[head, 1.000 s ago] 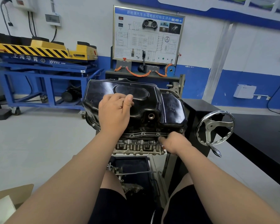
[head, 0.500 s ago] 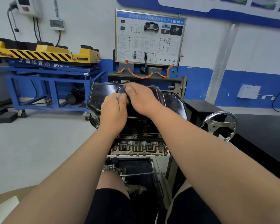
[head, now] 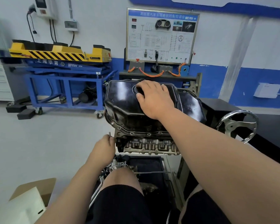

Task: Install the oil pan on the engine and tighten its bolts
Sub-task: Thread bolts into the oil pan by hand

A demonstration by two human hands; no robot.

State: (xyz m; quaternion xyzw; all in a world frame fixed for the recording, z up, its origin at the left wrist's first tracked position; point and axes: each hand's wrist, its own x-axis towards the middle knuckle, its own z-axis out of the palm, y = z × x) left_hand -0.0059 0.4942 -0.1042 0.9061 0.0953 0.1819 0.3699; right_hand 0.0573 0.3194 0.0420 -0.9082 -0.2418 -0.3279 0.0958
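Oil pan (head: 124,104) on engine (head: 149,146) — right hand (head: 153,99) flat atop | left hand (head: 103,147) pinches bolt (head: 109,134) | lift (head: 60,54) — "上海华育"

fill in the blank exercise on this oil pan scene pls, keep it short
1. The right hand lies flat on top of the ____ oil pan.
2. The left hand pinches a small ____ near the pan's flange.
3. The silver handwheel stands to the ____ of the oil pan.

Missing words: black; bolt; right.
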